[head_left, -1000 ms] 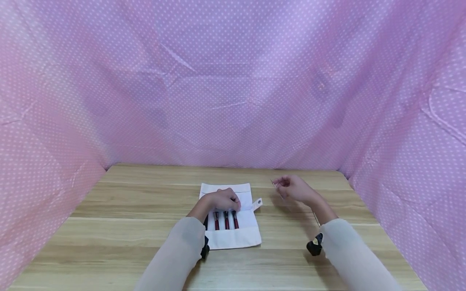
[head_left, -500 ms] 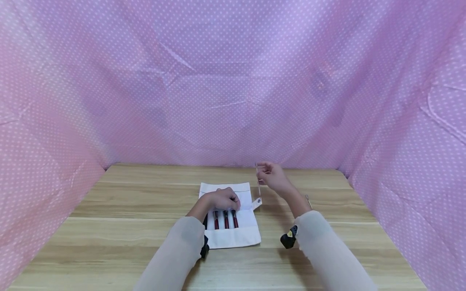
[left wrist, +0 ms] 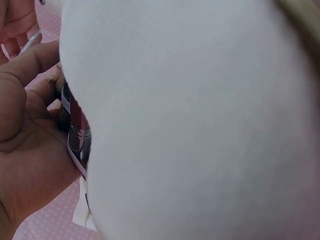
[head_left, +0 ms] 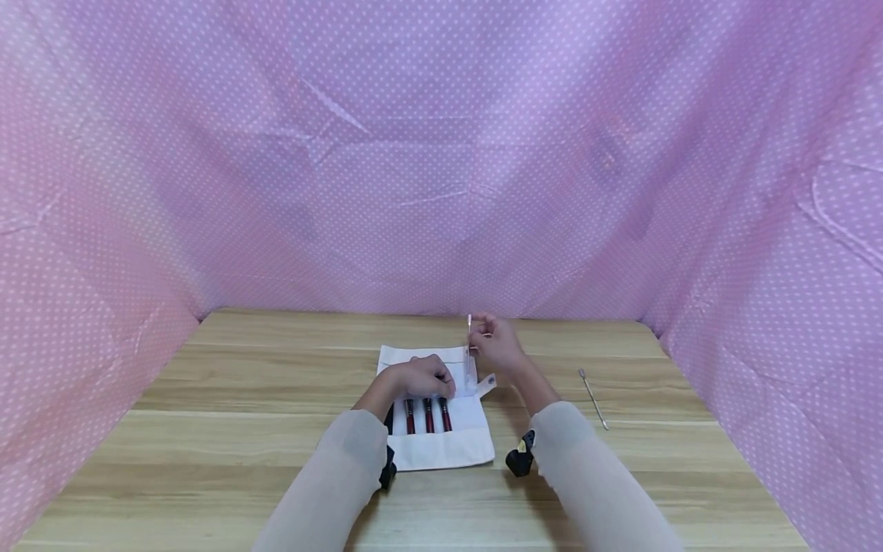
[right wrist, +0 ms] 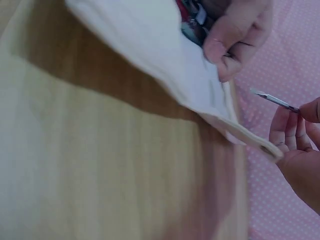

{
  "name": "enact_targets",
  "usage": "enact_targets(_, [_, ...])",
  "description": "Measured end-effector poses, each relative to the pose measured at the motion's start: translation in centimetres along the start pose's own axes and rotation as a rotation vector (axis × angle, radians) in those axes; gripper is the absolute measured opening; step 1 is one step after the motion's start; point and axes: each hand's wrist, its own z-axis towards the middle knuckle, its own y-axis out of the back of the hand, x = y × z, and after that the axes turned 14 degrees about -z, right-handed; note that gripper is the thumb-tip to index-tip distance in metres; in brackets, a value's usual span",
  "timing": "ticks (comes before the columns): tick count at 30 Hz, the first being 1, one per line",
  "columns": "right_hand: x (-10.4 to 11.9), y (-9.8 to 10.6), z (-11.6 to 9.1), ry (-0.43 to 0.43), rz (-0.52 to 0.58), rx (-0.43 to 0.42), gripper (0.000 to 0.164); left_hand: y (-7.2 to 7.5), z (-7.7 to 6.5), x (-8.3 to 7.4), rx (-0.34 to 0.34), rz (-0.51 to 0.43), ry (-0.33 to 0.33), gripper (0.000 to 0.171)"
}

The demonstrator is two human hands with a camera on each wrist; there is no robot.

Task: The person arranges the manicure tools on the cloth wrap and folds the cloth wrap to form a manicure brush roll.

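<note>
A white fabric brush roll [head_left: 448,452] lies unfolded on the table, with several red-handled brushes [head_left: 428,418] tucked in its lower pocket. My left hand [head_left: 424,376] rests over the roll's middle, thumb and curled fingers pinching its fabric just above the brushes. Beyond the roll's right side, my right hand [head_left: 498,343] pinches a slim metal stick [right wrist: 272,99] with a flattened tip. That stick stands near upright in the head view, its lower part overlapping the roll's upper right portion. In the left wrist view the roll's white fabric [left wrist: 190,120] hides most of the scene.
A second slim metal stick [head_left: 593,399] lies on the wooden table [head_left: 207,429] to the right. The roll's snap tab [head_left: 487,385] sticks out from its right edge. Pink dotted cloth [head_left: 441,192] hangs behind and along both sides.
My right hand has carried the metal stick leftward from the right of the roll to its upper right part, uncovering the second stick. My left hand has stayed in place.
</note>
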Motion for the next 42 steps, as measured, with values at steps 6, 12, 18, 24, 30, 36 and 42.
enact_targets(6, [-1.1,-1.0,0.3,-0.034,0.015,-0.007,0.051,0.1,0.0,0.1,-0.003,-0.012,-0.002,0.01])
enact_targets(12, [-1.7,-1.4,0.6,-0.021,-0.016,0.002,0.052,0.0,-0.1,0.0,-0.001,-0.023,-0.012,0.011])
enact_targets(18, [-2.0,-1.4,0.6,-0.034,-0.025,0.053,0.052,0.0,-0.1,-0.1,-0.004,-0.014,0.005,0.01])
enact_targets(24, [-2.1,-1.7,0.4,-0.065,-0.077,0.124,0.049,0.1,-0.2,0.0,-0.008,-0.001,-0.016,0.008])
enact_targets(30, [-2.4,-1.7,0.4,-0.087,-0.127,0.189,0.044,0.2,-0.1,0.1,0.0,0.016,-0.038,0.009])
enact_targets(36, [-2.2,-1.6,0.1,-0.082,-0.145,0.225,0.043,0.1,-0.1,0.1,-0.007,0.052,-0.038,0.008])
enact_targets(42, [-2.1,-1.5,-0.3,-0.075,-0.208,0.246,0.041,0.0,-0.1,0.1,-0.011,0.07,-0.041,0.008])
